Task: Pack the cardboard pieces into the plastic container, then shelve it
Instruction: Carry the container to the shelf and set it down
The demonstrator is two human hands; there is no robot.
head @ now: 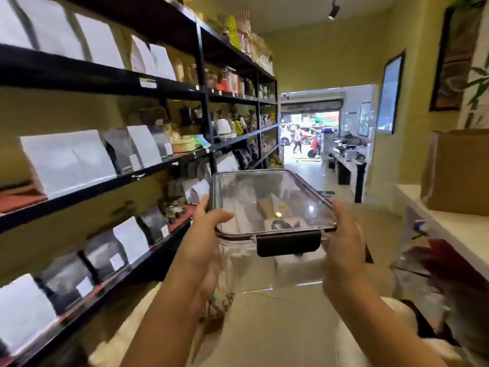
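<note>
I hold a clear plastic container [270,202] in front of me at chest height, level, with its transparent lid on and a dark latch [289,242] facing me. Pale cardboard pieces [280,223] show faintly through the lid. My left hand [206,242] grips the container's left side with the thumb over the lid's rim. My right hand [344,250] presses flat against its right side. The view is motion-blurred.
A tall black shelving unit [201,123] runs along the left wall, stocked with white and dark pouches, jars and boxes. A white counter [455,229] with a brown cardboard box [460,170] stands at the right. The aisle leads ahead to an open doorway [307,139].
</note>
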